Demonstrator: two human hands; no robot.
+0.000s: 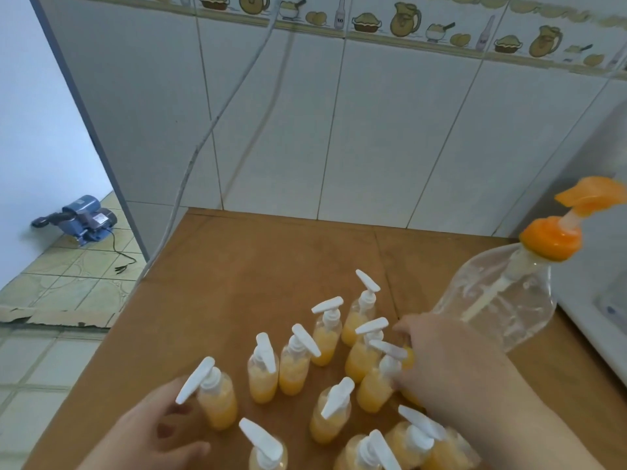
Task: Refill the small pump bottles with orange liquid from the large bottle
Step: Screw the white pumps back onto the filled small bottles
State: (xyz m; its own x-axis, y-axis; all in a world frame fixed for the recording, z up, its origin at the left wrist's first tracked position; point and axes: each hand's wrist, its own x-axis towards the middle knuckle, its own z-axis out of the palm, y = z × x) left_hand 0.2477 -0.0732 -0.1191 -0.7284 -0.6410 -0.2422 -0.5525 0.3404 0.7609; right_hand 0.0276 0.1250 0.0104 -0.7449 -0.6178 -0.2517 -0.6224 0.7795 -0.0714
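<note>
The only writing that can be made out is on the wall tile border point(373, 25), where a small painted bottle carries letters that look like "XO"; the bottles on the counter show no readable label.

The small pump bottles point(325, 374) stand upright in a loose cluster on the near middle of the brown counter point(237, 266). Each is clear plastic with a white pump head, and each holds orange liquid to roughly two thirds or more. Their nozzles point in different directions.

The large bottle point(502, 296) is at the right of the cluster, tilted so its orange pump top point(556, 232) leans up and to the right. It is clear plastic and looks nearly drained, with the dip tube visible inside.

The left hand point(169, 425) is by the nearest-left small bottle point(217, 398), fingers relaxed and partly spread beside it; it touches or nearly touches the bottle without plainly gripping. The right hand point(437, 357) reaches into the right side of the cluster, at the base of the large bottle, fingers curled among the bottles; what exactly it grasps I cannot tell.

Behind the counter is a white tiled wall with a border of jugs and pies. A white appliance point(597, 266) stands at the right edge. On the tiled floor at left sits a blue-grey pump motor point(84, 218) with its cord, and a piece of cardboard point(57, 317)
</note>
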